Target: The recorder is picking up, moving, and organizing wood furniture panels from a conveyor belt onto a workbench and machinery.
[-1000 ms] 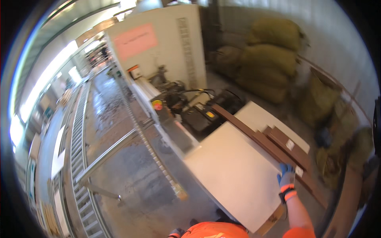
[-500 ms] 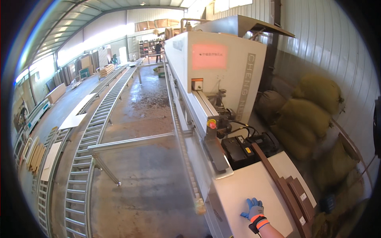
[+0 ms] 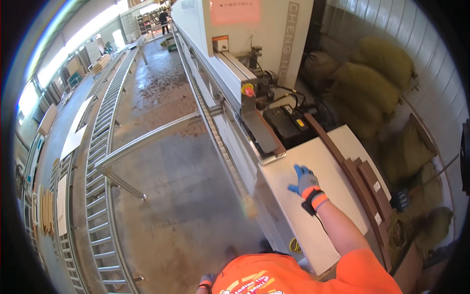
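Note:
My right hand (image 3: pixel 306 182), in a grey glove with blue fingers and an orange cuff, is at the pale top panel (image 3: pixel 293 215) of the machine. Its fingers are spread and nothing is in them; I cannot tell whether they touch the panel. Beyond the fingers, a brown strip (image 3: pixel 275 133) shows its end beside a dark metal plate (image 3: pixel 260 131). Several brown strips (image 3: pixel 361 183) lie along the panel's right side, some bearing small white labels. At the bottom edge my left hand (image 3: pixel 207 279), also gloved, is close to my orange shirt, its fingers hidden.
The tall white machine housing (image 3: pixel 262 36) stands ahead, with a red button (image 3: pixel 248 91) on its rail. Stuffed sacks (image 3: pixel 367 83) are piled by the right wall. Roller conveyors (image 3: pixel 105 181) run along the left. A metal crossbar (image 3: pixel 147 139) spans the floor. One person (image 3: pixel 163 22) stands far back.
The view has tilted down and shifted right. My right hand is farther forward over the panel, and my left hand has come into view. A brown strip's end now shows beside the dark plate.

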`<state>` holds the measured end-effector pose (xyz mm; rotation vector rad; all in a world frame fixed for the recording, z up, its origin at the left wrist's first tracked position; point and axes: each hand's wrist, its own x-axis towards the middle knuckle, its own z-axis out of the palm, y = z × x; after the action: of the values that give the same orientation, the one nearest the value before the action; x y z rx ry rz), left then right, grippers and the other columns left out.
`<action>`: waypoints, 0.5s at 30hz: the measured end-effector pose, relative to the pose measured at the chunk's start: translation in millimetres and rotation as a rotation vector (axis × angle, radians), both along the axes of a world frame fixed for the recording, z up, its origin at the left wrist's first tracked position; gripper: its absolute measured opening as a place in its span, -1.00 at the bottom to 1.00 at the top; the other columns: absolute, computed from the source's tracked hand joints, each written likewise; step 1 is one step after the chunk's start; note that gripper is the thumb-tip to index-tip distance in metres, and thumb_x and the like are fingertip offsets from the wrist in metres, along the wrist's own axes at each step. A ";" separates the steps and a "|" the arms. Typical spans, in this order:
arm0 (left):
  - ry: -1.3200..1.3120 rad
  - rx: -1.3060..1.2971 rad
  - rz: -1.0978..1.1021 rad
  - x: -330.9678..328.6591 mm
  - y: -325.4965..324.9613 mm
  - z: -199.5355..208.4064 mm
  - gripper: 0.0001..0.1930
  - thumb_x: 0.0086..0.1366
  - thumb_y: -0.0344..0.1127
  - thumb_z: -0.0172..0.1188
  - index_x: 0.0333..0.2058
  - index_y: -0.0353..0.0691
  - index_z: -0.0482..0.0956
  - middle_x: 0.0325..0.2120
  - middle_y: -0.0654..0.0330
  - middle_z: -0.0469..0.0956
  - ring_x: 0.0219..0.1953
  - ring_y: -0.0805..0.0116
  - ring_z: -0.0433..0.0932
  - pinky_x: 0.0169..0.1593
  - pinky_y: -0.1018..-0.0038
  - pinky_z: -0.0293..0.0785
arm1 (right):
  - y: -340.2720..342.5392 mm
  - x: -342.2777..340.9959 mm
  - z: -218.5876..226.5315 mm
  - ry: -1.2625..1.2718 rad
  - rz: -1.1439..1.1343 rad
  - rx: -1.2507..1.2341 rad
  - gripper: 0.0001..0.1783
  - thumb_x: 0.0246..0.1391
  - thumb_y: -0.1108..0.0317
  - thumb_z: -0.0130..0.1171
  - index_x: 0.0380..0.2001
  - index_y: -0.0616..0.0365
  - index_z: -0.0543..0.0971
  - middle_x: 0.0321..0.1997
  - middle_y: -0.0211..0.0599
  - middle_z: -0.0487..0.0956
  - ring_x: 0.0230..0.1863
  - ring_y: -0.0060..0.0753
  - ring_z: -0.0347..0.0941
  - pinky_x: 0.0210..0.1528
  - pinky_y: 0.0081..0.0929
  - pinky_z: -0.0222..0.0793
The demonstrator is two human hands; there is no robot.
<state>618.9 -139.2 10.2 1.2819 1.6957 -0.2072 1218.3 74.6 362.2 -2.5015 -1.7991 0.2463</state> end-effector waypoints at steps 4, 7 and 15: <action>-0.067 0.009 0.092 -14.5 -7.6 -8.5 -0.62 0.22 -0.02 0.20 -0.19 -0.24 0.62 -0.24 0.06 0.63 -0.23 0.38 0.51 -0.15 0.31 0.43 | 40.8 -14.0 17.8 0.064 -0.035 0.025 0.05 -0.16 -0.12 0.31 0.33 0.01 0.05 0.36 0.06 0.11 0.31 0.08 0.11 0.27 -0.15 0.13; -0.041 0.042 0.012 -5.0 -3.2 3.5 -0.57 0.23 0.05 0.10 -0.17 -0.20 0.60 -0.20 0.02 0.60 -0.15 0.15 0.50 -0.11 0.25 0.41 | 54.8 -17.0 10.1 0.052 -0.083 0.018 0.04 -0.15 -0.09 0.31 0.33 -0.01 0.05 0.35 0.06 0.12 0.32 0.10 0.10 0.26 -0.12 0.13; -0.131 0.132 0.015 18.2 25.9 31.7 -0.56 0.19 0.10 0.16 -0.27 -0.21 0.64 -0.37 0.06 0.64 -0.30 0.31 0.55 -0.20 0.30 0.42 | 12.5 8.5 -39.2 0.012 -0.174 0.104 -0.24 -0.02 0.13 0.21 0.26 -0.05 0.20 0.18 -0.01 0.34 0.12 0.05 0.33 0.08 -0.11 0.31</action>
<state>637.0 -113.3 41.8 1.3492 1.6276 -0.0020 1226.8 87.2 323.0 -2.5571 -1.5349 0.1556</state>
